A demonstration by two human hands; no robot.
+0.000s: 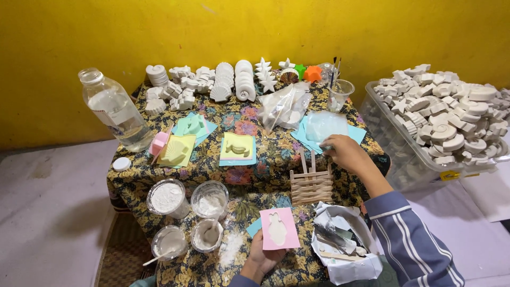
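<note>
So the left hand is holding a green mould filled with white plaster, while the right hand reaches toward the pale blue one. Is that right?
Not quite: the head view shows the mould in the left hand is pink, not green. It does hold white plaster, and the right hand does reach the pale blue mould.

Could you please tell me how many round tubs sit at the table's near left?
4: powder-filled tub, tub beside it, spoon tub in front, tilted tub beside that.

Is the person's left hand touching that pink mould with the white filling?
Touching. The head view shows the left hand gripping the pink mould from below, thumb on its edge.
</note>
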